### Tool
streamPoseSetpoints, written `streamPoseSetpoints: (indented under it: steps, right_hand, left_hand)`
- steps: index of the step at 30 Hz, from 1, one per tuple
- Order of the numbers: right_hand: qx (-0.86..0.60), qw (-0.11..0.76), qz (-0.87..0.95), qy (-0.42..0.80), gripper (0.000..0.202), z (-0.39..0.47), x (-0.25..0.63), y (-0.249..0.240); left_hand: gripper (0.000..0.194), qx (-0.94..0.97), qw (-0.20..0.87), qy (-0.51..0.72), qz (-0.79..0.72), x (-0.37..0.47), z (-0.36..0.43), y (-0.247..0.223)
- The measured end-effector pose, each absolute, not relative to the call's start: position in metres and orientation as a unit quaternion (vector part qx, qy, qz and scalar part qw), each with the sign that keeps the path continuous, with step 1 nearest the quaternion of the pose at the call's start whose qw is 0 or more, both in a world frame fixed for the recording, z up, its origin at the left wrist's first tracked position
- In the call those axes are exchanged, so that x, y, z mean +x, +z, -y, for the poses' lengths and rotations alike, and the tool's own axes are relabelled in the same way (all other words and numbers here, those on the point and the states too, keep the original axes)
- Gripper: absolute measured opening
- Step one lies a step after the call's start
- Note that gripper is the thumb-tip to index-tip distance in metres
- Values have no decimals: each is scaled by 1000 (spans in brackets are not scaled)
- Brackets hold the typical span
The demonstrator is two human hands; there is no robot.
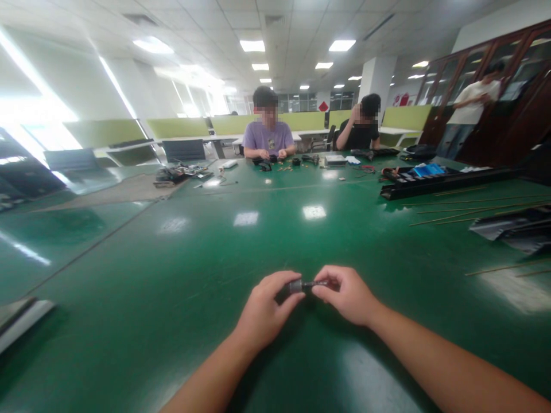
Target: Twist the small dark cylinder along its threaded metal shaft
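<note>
Over the near middle of a glossy green table (185,258), my left hand (269,304) grips a small dark cylinder (295,286) between thumb and fingers. A thin dark rod (313,284) sticks out of the cylinder's right end. My right hand (346,292) pinches the far end of this rod, its fingertips closed around it. The rod and cylinder lie roughly level, in line with each other. Parts of both pieces are hidden by my fingers, and fine detail is too small to tell.
Long black trays (447,180), thin rods (469,212) and dark sheets (516,226) lie at the right. A pile of parts (178,173) sits back left. Across the table a person in purple (269,137) handles small parts, beside a person in black (359,135). Another stands back right.
</note>
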State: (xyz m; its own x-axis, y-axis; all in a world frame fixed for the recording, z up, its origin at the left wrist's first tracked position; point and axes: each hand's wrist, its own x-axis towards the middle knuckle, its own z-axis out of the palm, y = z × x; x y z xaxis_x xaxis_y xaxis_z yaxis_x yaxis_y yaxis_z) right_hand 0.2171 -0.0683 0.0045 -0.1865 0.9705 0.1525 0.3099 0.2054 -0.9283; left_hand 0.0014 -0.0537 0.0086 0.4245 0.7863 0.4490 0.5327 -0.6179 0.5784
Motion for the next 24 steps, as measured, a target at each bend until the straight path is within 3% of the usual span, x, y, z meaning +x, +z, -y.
streamPoseSetpoints:
  steps: [24]
  right_hand:
    - [-487,421,651,403,10,66,218,0]
  left_hand:
    - [28,826,159,359,-404,-3,52,8]
